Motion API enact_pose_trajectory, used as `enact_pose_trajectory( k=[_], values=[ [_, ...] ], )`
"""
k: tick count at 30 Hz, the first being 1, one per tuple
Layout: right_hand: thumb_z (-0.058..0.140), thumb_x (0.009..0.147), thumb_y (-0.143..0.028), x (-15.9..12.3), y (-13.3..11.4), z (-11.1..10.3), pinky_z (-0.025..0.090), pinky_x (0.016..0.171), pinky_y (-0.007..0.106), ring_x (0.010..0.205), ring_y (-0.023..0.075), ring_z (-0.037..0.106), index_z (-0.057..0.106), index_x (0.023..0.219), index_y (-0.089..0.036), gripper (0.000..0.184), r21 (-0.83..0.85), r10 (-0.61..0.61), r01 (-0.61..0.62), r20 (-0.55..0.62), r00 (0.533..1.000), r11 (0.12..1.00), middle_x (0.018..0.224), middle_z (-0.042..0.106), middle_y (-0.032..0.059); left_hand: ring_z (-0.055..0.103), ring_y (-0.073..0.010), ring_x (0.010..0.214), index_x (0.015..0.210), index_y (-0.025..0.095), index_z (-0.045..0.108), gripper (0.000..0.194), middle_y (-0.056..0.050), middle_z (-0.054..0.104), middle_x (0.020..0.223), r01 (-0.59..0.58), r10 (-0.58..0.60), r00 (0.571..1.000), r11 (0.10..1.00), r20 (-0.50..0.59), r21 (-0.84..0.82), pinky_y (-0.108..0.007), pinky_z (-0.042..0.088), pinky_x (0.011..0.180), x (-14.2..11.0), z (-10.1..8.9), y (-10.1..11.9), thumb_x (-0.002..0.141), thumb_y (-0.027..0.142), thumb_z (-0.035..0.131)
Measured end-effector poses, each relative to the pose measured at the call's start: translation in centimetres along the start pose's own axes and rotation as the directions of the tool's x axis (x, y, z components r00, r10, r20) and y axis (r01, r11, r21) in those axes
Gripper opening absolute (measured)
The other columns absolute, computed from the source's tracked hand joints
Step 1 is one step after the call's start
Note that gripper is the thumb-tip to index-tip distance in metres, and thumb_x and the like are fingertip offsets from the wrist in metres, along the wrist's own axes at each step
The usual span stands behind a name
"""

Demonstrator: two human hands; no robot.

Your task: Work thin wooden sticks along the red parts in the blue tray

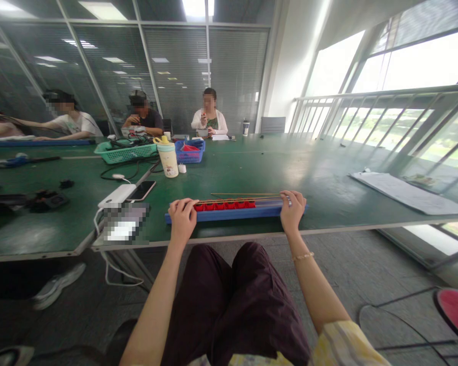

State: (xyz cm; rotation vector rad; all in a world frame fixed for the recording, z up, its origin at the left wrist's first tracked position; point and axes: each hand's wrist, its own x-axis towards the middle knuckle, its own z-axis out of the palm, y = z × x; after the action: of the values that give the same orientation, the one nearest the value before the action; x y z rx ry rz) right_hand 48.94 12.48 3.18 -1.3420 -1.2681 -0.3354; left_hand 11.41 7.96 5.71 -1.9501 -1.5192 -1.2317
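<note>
A long blue tray-like bar (229, 215) lies along the near edge of the table. Several red pieces (225, 206) sit in a row in its left and middle part. Thin tan sticks (248, 199) run lengthwise over the bar, and another lies just behind it. My left hand (183, 217) is at the bar's left end, fingers pinched on the left ends of the sticks. At the right end, my right hand (293, 211), with a ring, has its fingers closed around the sticks' other ends. The fingertips are partly hidden.
To the left lie a phone (142, 190), a white power strip (117, 195) with cables, and a blurred-out patch. Farther back stand a cup (168, 161), a green basket (125, 154) and a blue basket (191, 155). A clipboard (408, 190) lies right. Several people sit across.
</note>
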Motion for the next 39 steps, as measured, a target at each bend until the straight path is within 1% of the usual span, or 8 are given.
enact_pose_trajectory(
  k=[4, 9, 16, 21, 25, 28, 36, 39],
  values=[
    [0.047, 0.095, -0.038, 3.3, 1.5, 0.5, 0.039, 0.088, 0.038, 0.090, 0.0230, 0.057, 0.074, 0.093, -0.021, 0.032, -0.008, -0.052, 0.054, 0.157, 0.986, 0.999, 0.096, 0.069, 0.0083, 0.047, -0.0257, 0.107, 0.109, 0.026, 0.072, 0.029, -0.007, 0.067, 0.111, -0.015, 0.015, 1.000, 1.000, -0.008, -0.011, -0.041, 0.039, 0.094, 0.0, 0.1, -0.1, 0.092, 0.017, 0.051],
    [0.055, 0.086, -0.035, 8.9, 4.7, 2.1, 0.042, 0.080, 0.036, 0.074, 0.0201, 0.057, 0.076, 0.084, -0.019, 0.026, 0.024, -0.049, 0.042, 0.458, 0.888, 0.999, 0.086, 0.073, 0.0082, 0.048, -0.0261, 0.107, 0.107, 0.026, 0.073, 0.027, -0.006, 0.068, 0.110, -0.029, 0.029, 0.999, 0.999, -0.031, -0.014, -0.041, 0.039, 0.094, 0.1, 0.2, -0.1, 0.093, 0.018, 0.051],
    [0.056, 0.077, -0.017, 8.5, 8.2, 4.3, 0.043, 0.068, 0.027, 0.067, 0.0156, 0.057, 0.070, 0.102, -0.020, 0.029, -0.053, 0.084, -0.065, 0.660, 0.747, 0.996, 0.075, 0.070, 0.0021, 0.047, -0.0254, 0.106, 0.107, 0.026, 0.073, 0.026, -0.006, 0.068, 0.110, -0.037, 0.037, 0.999, 0.999, -0.036, -0.024, -0.041, 0.039, 0.094, 0.2, 0.1, 0.0, 0.093, 0.019, 0.052],
    [0.048, 0.078, -0.010, 8.2, 8.4, 4.4, 0.042, 0.069, 0.024, 0.074, 0.0162, 0.061, 0.073, 0.096, -0.021, 0.033, -0.152, 0.105, 0.009, 0.728, 0.678, 0.988, 0.081, 0.073, 0.0040, 0.047, -0.0257, 0.106, 0.106, 0.025, 0.073, 0.026, -0.006, 0.068, 0.109, -0.037, 0.037, 0.998, 0.999, -0.045, -0.018, -0.041, 0.039, 0.095, 0.1, 0.2, 0.2, 0.093, 0.019, 0.052],
    [0.047, 0.079, -0.010, 8.4, 7.9, 4.1, 0.042, 0.067, 0.023, 0.074, 0.0159, 0.062, 0.072, 0.105, -0.022, 0.037, -0.195, 0.135, 0.015, 0.729, 0.672, 0.981, 0.083, 0.074, 0.0034, 0.048, -0.0259, 0.106, 0.106, 0.026, 0.073, 0.027, -0.006, 0.068, 0.109, -0.043, 0.043, 0.998, 0.999, -0.045, -0.011, -0.041, 0.039, 0.094, 0.1, 0.1, 0.1, 0.092, 0.019, 0.052],
    [0.048, 0.079, -0.011, 8.5, 7.4, 3.9, 0.043, 0.068, 0.022, 0.078, 0.0162, 0.064, 0.075, 0.096, -0.021, 0.033, -0.234, 0.154, 0.036, 0.741, 0.654, 0.972, 0.087, 0.076, 0.0047, 0.048, -0.0259, 0.105, 0.107, 0.026, 0.073, 0.027, -0.006, 0.068, 0.109, -0.042, 0.042, 0.998, 0.999, -0.045, -0.013, -0.041, 0.040, 0.093, 0.1, 0.1, 0.0, 0.092, 0.019, 0.051],
    [0.058, 0.077, -0.018, 9.1, 5.8, 3.2, 0.049, 0.074, 0.022, 0.083, 0.0187, 0.068, 0.082, 0.092, -0.028, 0.029, -0.318, 0.248, 0.057, 0.828, 0.502, 0.946, 0.092, 0.078, 0.0035, 0.047, -0.0261, 0.106, 0.108, 0.027, 0.073, 0.027, -0.007, 0.068, 0.110, -0.042, 0.041, 0.998, 0.999, -0.043, -0.017, -0.042, 0.040, 0.093, 0.0, 0.2, -0.1, 0.092, 0.019, 0.051],
    [0.058, 0.078, -0.021, 9.2, 5.2, 2.9, 0.051, 0.076, 0.022, 0.086, 0.0197, 0.069, 0.082, 0.096, -0.030, 0.031, -0.303, 0.227, 0.084, 0.847, 0.480, 0.949, 0.092, 0.079, 0.0028, 0.048, -0.0261, 0.106, 0.107, 0.026, 0.073, 0.028, -0.007, 0.067, 0.110, -0.042, 0.042, 0.998, 0.999, -0.042, -0.017, -0.042, 0.040, 0.093, 0.0, 0.2, -0.1, 0.092, 0.020, 0.051]
  ],
)
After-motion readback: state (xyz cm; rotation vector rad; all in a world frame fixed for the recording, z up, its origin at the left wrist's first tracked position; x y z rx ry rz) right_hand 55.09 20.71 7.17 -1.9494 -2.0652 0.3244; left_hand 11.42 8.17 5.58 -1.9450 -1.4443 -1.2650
